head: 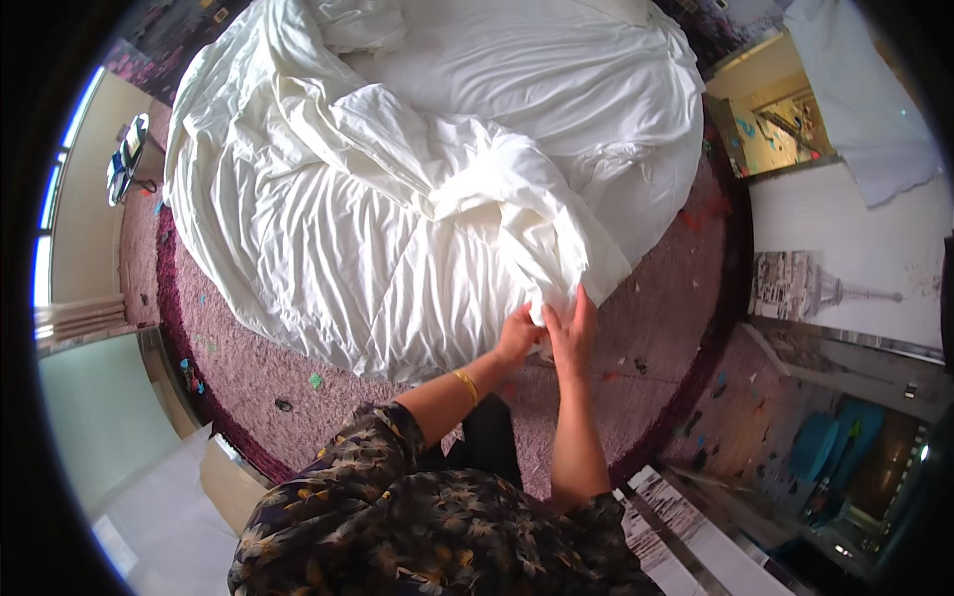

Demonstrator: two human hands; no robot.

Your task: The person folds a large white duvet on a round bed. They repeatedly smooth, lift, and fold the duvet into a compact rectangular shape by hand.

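A rumpled white duvet or cover [328, 246] lies over a round bed, and one bunched part of it reaches towards me. My left hand [519, 335] pinches the near end of that bunch at the bed's front edge. Close beside it on the right, my right hand [572, 324] grips the same white fabric, thumb and fingers around its edge. Behind the bunch, a smoother white sheet [522, 82] covers the far part of the bed. The folds hide some of my fingertips.
Round the bed runs a mauve carpet [246, 365] with a dark red border and scattered scraps. At right stand a white panel with an Eiffel Tower print [842, 253] and a hanging white cloth [857, 97]. A chair-like item [128, 160] is at left.
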